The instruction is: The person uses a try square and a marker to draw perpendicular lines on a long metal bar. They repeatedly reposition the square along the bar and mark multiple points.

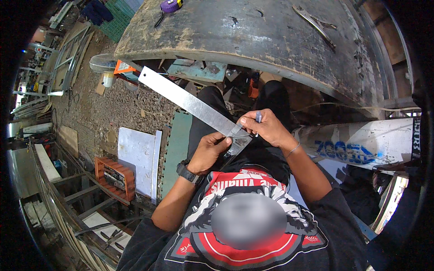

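A long flat metal strip (181,98) slants across my lap, with a small hole near its far left end. My left hand (209,152) is closed on its near end, thumb pressed on top. A dark triangular metal piece (239,143) sits against that end, close to my left thumb; how the two meet is partly hidden. My right hand (267,128) is closed in a pinch just above the strip's near end. From its fingers juts a slim grey-blue pen-like tool (258,117). A small grey plate (235,130) lies across the strip beneath my right fingertips.
A worn dark workbench (217,31) spans the front, carrying a purple tape measure (170,5) and a pliers-like metal tool (316,28). To the left are a fan (103,64), an orange crate (115,179) and a white panel (137,158). A large painted white beam (361,142) is on the right.
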A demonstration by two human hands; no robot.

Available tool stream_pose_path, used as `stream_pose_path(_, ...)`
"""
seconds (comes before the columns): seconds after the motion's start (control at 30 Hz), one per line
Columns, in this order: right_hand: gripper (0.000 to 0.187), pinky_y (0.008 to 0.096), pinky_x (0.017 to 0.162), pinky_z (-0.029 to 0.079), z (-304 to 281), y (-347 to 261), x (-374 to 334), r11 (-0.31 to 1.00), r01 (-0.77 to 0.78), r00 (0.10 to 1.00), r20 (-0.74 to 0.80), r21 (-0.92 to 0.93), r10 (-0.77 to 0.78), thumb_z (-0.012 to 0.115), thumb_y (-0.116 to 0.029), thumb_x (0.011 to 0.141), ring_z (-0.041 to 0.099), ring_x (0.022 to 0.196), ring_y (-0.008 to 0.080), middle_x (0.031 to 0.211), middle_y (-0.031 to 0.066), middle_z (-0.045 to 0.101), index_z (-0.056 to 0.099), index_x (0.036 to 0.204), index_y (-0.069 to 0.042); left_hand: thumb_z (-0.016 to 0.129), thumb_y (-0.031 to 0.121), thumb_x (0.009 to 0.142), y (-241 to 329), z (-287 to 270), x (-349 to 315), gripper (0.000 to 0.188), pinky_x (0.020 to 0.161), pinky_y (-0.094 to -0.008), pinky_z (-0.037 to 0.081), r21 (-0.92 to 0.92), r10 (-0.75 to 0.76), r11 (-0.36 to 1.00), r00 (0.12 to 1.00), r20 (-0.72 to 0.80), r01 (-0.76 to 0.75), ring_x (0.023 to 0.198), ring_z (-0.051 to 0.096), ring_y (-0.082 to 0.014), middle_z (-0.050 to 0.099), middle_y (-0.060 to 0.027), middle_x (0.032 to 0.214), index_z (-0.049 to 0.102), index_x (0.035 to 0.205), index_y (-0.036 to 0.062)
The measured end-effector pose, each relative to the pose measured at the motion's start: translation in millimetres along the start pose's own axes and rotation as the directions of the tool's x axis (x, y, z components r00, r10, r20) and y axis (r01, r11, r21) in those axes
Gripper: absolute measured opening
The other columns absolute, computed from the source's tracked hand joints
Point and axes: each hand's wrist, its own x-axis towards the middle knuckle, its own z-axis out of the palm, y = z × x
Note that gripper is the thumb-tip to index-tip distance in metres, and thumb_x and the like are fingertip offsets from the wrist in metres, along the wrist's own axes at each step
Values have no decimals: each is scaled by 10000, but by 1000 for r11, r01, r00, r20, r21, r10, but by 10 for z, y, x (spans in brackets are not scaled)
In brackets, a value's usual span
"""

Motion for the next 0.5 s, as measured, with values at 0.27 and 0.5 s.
stream_pose_path(0.27,308,254,555,390,-3,23,3,1000,3,1000,-4,-6,-3,675,-284,964,490,614,54,657,-26,585,739,903,11,621,101,996,-29,-8,18,228,795,-226,481,19,28,999,1000,5,-28,875,589,-61,705,-7,1024,688,1161,-41)
stream_pose_path(0.5,341,241,565,426,-37,59,34,998,-27,999,21,-62,29,635,-326,995,522,614,62,698,0,631,726,979,2,640,121,986,-11,-10,13,191,766,-236,451,35,39,999,999,-11,-38,834,560,-58,687,18,955,709,1092,-23)
